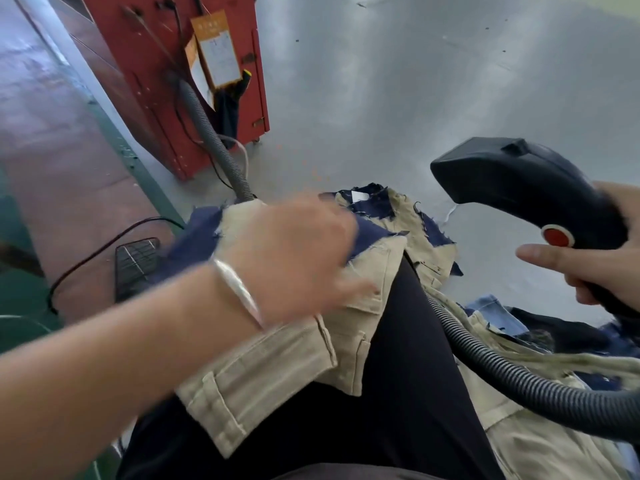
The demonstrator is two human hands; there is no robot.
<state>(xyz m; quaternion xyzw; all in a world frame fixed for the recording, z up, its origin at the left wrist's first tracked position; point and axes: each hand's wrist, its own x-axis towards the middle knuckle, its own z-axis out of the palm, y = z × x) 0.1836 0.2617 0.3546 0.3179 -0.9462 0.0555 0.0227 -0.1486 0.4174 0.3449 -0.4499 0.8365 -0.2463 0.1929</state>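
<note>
A beige and navy garment [277,358] lies across my lap over black trousers [398,393]. My left hand [298,258], blurred and wearing a silver bangle, lies on the garment's upper part with fingers spread over the cloth. My right hand [602,258] grips the handle of a black suction nozzle [519,181] with a red button, held above the garment's right side; the index finger sticks out straight. A grey ribbed hose [502,368] runs from the nozzle across the cloth.
A red cabinet [166,98] with paper tags stands on the grey floor [415,81] at the upper left, and a second ribbed hose [211,133] leads to it. A black foot pedal [136,265] with a cable lies left. More denim pieces [519,323] are heaped at right.
</note>
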